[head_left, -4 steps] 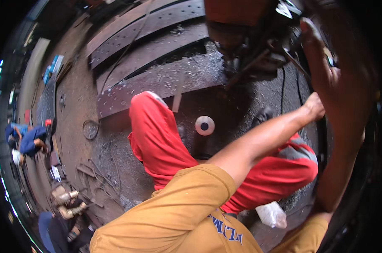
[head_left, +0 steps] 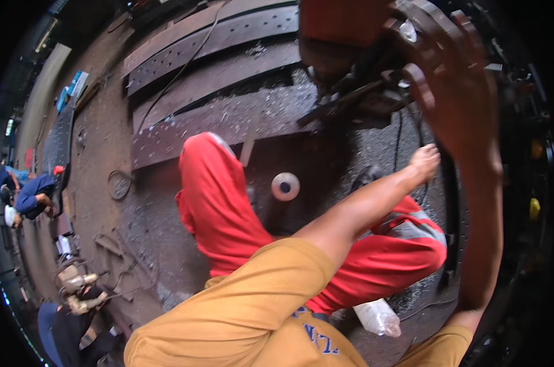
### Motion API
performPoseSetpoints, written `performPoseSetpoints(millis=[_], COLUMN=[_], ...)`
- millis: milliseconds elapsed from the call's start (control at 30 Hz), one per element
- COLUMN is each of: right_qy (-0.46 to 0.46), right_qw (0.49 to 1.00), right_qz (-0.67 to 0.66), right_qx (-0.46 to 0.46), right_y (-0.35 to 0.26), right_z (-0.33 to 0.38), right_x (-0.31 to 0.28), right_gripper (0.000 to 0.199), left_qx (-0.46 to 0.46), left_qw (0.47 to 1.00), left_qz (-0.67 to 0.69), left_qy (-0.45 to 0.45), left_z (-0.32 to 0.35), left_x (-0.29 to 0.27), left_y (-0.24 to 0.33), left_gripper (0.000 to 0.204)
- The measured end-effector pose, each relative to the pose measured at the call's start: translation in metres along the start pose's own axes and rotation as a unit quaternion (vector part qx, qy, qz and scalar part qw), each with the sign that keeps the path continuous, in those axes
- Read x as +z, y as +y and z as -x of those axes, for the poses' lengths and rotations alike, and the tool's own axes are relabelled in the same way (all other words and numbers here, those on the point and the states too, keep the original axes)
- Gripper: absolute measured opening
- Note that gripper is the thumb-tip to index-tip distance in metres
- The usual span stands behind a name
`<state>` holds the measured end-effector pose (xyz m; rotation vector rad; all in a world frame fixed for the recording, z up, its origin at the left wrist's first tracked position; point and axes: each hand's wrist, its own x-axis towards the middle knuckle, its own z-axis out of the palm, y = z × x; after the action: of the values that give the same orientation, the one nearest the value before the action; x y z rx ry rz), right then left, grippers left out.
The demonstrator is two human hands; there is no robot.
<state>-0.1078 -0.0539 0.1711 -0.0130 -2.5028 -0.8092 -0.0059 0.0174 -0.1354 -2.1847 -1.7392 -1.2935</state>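
My left hand (head_left: pixel 425 164) reaches across my body to the right, its fingers closed. What it grips, if anything, is hidden; dark cables run close by. My right hand (head_left: pixel 451 79) is raised at the upper right, slightly blurred, fingers apart and nothing visible in them. It overlaps the right side of a machine with an orange-red body (head_left: pixel 344 27), which looks like a drill. Below that body the dark lower part (head_left: pixel 362 101) stands by the edge of a steel plate (head_left: pixel 185 134) strewn with metal shavings.
Drilled steel beams (head_left: pixel 252 30) lie beyond my knees. A round white thing with a dark centre (head_left: pixel 285 187) stands between my legs. A pale translucent bottle or bag (head_left: pixel 378 318) lies beside my right thigh. People (head_left: pixel 29 196) crouch at the far left, near cables.
My right hand has swung left and up toward the machine, its fingers spreading. My left hand remains closed. The whole view has shifted slightly.
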Motion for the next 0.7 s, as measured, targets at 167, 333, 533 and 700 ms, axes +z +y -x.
performPoseSetpoints(millis=[167,333,533,700], right_qy=[-0.205,-0.31,-0.343,-0.301], right_qw=[0.97,0.92,0.896,0.905], right_qz=[0.099,0.068,0.054,0.035], right_qx=[0.083,0.231,0.275,0.298], right_y=[-0.007,0.103,0.103,0.1], right_z=[0.013,0.129,0.103,0.122], right_x=[0.006,0.012,0.038,0.051], right_gripper=[0.059,0.062,0.028,0.023], left_qx=[-0.011,0.061,-0.023,-0.364], left_qw=[0.86,0.792,0.881,0.853], left_qz=[-0.315,-0.343,-0.17,0.254], left_qy=[-0.402,-0.501,-0.44,-0.272], left_z=[0.072,0.074,0.089,0.136], left_x=[0.049,-0.009,-0.079,-0.235], left_y=[-0.12,-0.075,-0.073,-0.098], left_gripper=[0.028,0.044,0.033,0.041])
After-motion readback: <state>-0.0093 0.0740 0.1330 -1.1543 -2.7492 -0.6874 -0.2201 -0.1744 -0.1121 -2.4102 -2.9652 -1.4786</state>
